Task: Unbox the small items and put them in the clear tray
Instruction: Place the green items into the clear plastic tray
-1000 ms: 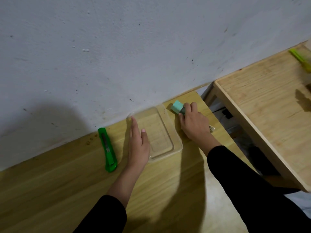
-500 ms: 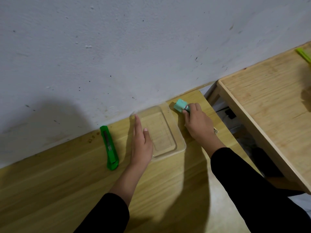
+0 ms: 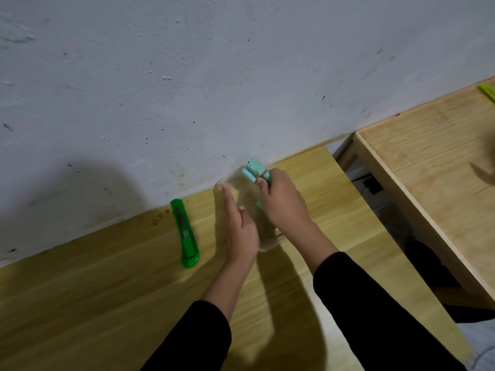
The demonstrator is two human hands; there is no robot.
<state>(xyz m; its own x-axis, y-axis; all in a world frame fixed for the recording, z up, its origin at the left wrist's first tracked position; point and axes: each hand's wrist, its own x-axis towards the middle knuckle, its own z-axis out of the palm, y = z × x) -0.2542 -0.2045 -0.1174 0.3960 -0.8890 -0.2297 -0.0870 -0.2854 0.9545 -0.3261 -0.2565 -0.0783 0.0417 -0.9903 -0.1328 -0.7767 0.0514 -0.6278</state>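
Observation:
A small teal box is held in my right hand, lifted over the far end of the clear tray. The tray lies on the wooden table by the wall and is mostly covered by my hands. My left hand rests flat, fingers extended, along the tray's left side. What the box holds is hidden.
A green utility knife lies left of my left hand. The white wall stands right behind the tray. A second, lighter wooden table sits to the right across a gap, with a yellow-green object at its far edge.
My right hand has lifted the teal box from the table right of the tray and carried it left, over the tray's far end. My left hand has stayed beside the tray.

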